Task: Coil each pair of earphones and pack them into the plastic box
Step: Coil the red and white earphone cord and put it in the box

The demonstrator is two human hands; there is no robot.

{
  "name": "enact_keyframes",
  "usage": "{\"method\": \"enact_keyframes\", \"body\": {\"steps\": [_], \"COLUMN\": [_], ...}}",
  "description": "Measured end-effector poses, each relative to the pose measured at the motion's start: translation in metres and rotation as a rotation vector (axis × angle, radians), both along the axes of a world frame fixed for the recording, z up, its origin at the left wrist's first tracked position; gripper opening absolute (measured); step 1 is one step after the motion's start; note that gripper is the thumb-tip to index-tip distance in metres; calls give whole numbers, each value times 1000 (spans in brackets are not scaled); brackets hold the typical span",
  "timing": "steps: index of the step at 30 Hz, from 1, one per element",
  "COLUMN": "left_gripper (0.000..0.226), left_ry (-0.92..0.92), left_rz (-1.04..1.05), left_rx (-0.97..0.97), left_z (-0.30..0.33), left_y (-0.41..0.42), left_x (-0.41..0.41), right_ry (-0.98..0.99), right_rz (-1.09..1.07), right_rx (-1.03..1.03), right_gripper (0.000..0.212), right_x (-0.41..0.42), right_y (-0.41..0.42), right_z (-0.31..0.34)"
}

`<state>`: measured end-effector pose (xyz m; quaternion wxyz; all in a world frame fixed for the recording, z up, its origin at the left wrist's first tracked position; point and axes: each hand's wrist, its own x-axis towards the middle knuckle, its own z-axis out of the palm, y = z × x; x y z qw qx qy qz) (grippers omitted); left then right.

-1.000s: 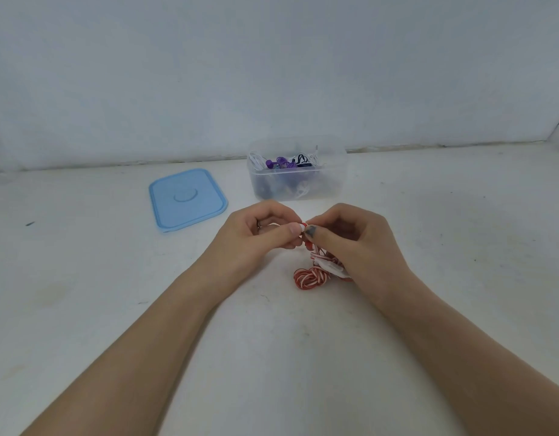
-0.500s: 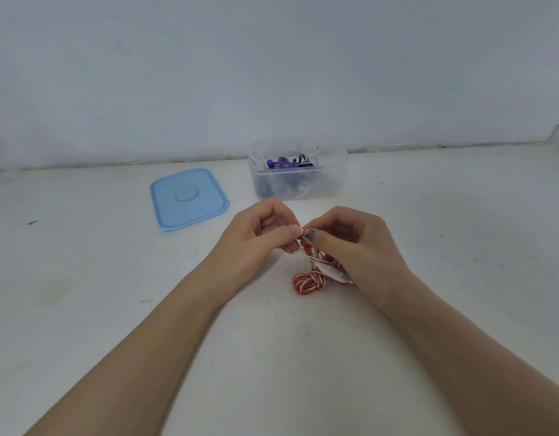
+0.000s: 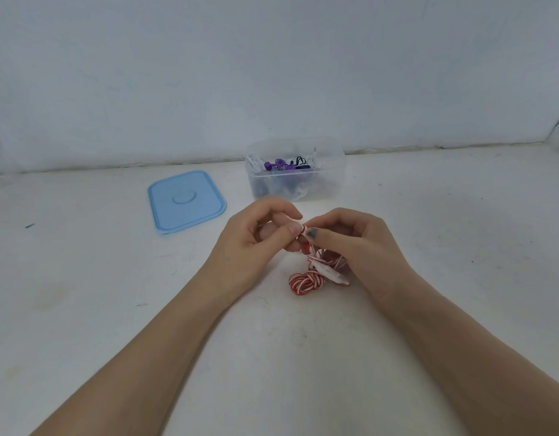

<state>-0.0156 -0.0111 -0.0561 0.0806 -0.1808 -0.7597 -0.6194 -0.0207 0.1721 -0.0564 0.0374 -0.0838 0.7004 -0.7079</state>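
Note:
A pair of red-and-white striped earphones (image 3: 306,280) hangs in a loose bundle between my hands, its lower coil resting on the white table. My left hand (image 3: 256,237) pinches the upper end of the cord with thumb and forefinger. My right hand (image 3: 350,240) pinches the same cord right beside it, fingertips touching, with the bundle partly hidden under its palm. Behind the hands stands the clear plastic box (image 3: 331,180), lid off, holding white, purple and dark earphones.
The blue lid (image 3: 187,201) lies flat on the table to the left of the box. A pale wall runs along the back edge of the table. A small dark mark (image 3: 29,225) sits far left.
Both hands stay pinched together on the cord; the fingertips have shifted slightly and the bundle has barely moved.

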Motion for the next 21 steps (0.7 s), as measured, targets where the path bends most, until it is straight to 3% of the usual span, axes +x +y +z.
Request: {"method": "enact_keyframes", "body": {"steps": [13, 21], "left_gripper": [4, 4], "left_ry": [409, 391], "left_rz": [159, 114], "left_rx": [-266, -248], "left_z": [-4, -8], "left_y": [2, 0], "left_x": [0, -5], "right_ry": [-65, -34], "right_rz": [36, 36], "right_rx": [-99, -80], "right_gripper": [8, 8], "right_x": [-2, 0], "right_y": [4, 5], "right_z": [3, 1]}}
